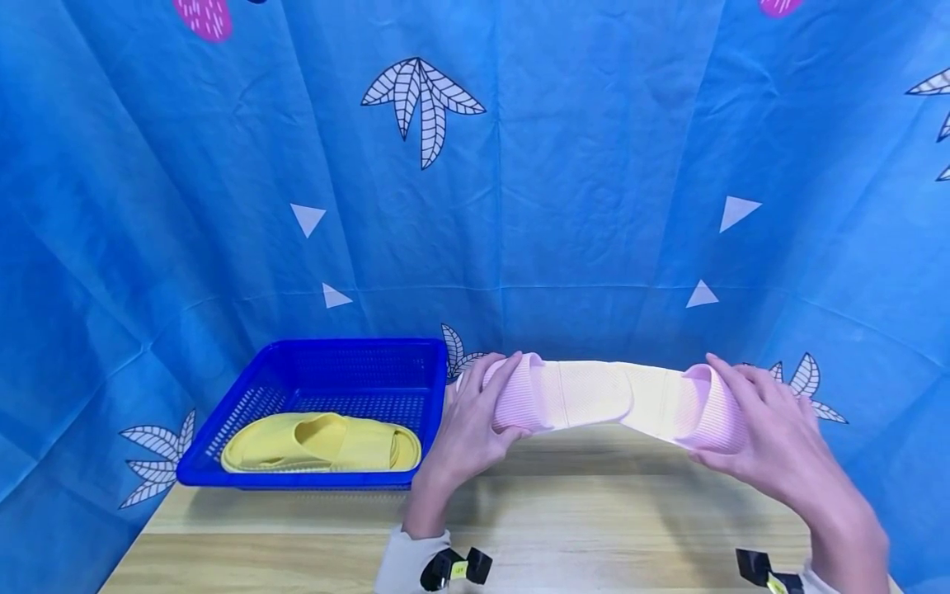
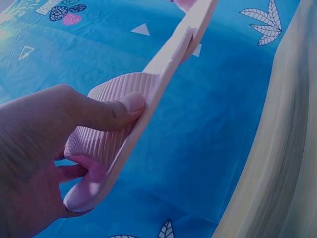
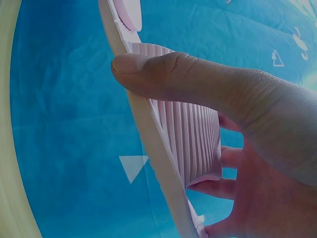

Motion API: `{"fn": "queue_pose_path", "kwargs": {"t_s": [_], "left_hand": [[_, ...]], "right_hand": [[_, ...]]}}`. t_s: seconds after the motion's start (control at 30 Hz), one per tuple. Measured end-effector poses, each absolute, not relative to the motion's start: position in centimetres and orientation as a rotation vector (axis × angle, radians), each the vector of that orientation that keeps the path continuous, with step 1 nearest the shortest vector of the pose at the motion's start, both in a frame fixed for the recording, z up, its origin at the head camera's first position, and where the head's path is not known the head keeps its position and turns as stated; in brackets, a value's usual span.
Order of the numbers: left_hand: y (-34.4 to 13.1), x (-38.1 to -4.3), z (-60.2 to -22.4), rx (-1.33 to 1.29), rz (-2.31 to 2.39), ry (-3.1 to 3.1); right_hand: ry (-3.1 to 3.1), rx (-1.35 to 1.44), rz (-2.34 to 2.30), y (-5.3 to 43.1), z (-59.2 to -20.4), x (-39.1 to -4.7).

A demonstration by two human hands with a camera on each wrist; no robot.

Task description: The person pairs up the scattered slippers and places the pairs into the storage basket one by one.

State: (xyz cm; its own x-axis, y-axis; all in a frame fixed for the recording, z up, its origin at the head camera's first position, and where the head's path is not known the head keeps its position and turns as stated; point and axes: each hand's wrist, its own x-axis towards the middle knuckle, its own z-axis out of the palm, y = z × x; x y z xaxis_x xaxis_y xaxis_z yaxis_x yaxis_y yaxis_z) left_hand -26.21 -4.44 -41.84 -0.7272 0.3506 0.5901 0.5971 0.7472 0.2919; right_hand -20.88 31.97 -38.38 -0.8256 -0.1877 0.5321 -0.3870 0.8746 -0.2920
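Head view, left to right. Blue basket (image 1: 289, 480) stands by the left edge of the desk (image 1: 549, 520), toward its far-left corner. Yellow footwear (image 1: 267, 441) lies inside along the near wall, long axis left-right; one slipper or two nested, cannot tell.

Next, just right of the basket: left hand (image 1: 471, 421), thumb and fingers gripping the strapped end of the left pink slipper (image 1: 586, 392). Then the right pink slipper (image 1: 656, 400), its strapped end gripped by the right hand (image 1: 772, 437). Both slippers are raised over the desk, towards its far edge.

Key relation, as judged: slippers run roughly end to end, long axes left-right, heels overlapping between the hands, left heel in front. Each hand is nearest its own strap. Basket lies left of both hands; left hand is nearer.

Hidden: toe tips partly, behind the hands; some fingers, behind the straps in both wrist views. Whether the heels press together or only overlap is unclear. Each wrist view cuts off the opposite slipper. Desk's near edge is out of frame.
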Motion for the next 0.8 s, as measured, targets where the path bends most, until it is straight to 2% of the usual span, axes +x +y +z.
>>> {"fn": "queue_pose_path", "kwargs": {"t_s": [0.8], "left_hand": [[-3.0, -25.5, -41.9, -0.798, -0.630, -2.467]], "right_hand": [[-2.556, 0.470, 0.514, 30.4, -38.3, -20.7]]}}
